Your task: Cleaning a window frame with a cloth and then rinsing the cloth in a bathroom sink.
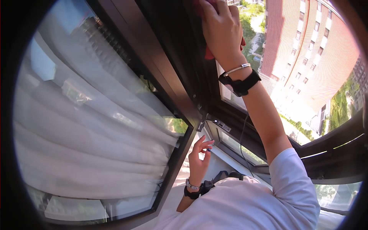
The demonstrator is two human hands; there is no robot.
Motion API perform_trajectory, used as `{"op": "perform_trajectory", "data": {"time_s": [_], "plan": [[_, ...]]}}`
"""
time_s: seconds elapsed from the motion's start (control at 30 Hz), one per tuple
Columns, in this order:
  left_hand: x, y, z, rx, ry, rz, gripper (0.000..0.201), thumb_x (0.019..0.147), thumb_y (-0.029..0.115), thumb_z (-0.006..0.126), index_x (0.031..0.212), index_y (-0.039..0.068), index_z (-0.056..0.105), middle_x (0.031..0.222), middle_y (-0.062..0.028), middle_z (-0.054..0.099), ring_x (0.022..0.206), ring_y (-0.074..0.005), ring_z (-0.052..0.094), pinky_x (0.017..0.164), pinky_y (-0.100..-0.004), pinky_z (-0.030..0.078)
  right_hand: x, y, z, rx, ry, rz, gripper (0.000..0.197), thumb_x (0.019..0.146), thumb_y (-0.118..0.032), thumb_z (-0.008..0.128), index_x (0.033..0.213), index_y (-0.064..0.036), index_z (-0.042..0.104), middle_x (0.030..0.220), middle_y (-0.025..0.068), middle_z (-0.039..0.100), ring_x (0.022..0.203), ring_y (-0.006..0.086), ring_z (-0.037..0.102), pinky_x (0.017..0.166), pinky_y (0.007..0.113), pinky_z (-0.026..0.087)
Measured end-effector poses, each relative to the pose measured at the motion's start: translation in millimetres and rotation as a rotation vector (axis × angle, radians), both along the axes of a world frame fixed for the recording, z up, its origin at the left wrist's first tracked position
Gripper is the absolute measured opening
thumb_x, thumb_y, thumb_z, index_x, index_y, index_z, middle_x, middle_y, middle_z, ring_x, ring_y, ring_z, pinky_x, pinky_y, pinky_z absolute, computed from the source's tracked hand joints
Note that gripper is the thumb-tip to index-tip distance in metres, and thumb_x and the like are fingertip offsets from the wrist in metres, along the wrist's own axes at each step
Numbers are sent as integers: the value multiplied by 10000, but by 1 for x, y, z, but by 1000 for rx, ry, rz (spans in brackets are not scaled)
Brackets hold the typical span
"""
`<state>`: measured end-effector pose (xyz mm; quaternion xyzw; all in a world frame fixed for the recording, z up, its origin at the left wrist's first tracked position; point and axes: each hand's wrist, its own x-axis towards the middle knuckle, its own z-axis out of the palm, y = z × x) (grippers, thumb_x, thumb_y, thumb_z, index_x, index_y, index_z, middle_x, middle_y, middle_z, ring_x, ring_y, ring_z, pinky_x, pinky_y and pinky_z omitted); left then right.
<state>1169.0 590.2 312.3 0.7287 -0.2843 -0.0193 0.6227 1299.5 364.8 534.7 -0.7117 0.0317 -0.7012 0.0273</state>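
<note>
Stretched up at the top of the view, my right hand (223, 33) presses a red cloth (209, 53) against the dark window frame (182, 48). Most of the cloth is hidden under the palm, with only its edges showing. Lower down, beside the inner edge of the swung-out window sash (174, 161), my left hand (200, 159) is raised with nothing in it. Its fingers are apart and loosely bent, just below the metal hinge (202, 122) at the frame's corner.
The sash's large glass pane (96, 142) fills the left side, with white curtain folds showing in it. A thin black cable (242, 140) hangs beside my right forearm. Past the screened opening on the right stand a red brick building (291, 42) and trees (253, 23).
</note>
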Motion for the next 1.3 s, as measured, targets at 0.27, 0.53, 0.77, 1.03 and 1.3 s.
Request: {"op": "perform_trajectory", "data": {"time_s": [0.27,0.53,0.77,1.03,1.3], "plan": [[-6,-10,-3,64,55,-45,481,801,-102,438,1260,40,424,1023,-120,651,825,-154,637,728,-267,468,-23,6,-113,50,207,-61,320,700,-65,589,1016,-106,614,1026,44,563,804,221,529,602,293,523],[-16,-19,-10,133,99,-82,469,808,-40,501,1265,36,425,1014,-107,655,792,-157,621,713,-263,467,-39,9,-213,64,511,-60,223,711,-84,577,931,-80,611,939,59,556,819,214,532,585,299,514],[-23,-18,-12,187,138,-116,468,808,-22,509,1265,38,430,1010,-92,658,829,-159,624,722,-265,465,-43,27,-280,4,855,-218,162,676,-103,617,821,-39,583,874,100,567,828,218,566,548,258,503],[-32,-15,-15,231,117,-108,454,813,-16,514,1257,38,438,988,-92,662,816,-163,622,723,-280,462,-33,29,-275,45,1021,-293,169,679,-87,605,841,-49,575,880,116,578,786,203,569,501,247,482],[-39,-34,-14,268,117,-211,457,800,-34,484,1250,34,436,973,-104,665,792,-169,625,723,-282,471,-54,18,-270,-138,1076,-274,128,698,-121,599,809,-58,601,806,66,587,749,178,540,505,226,464]]}}
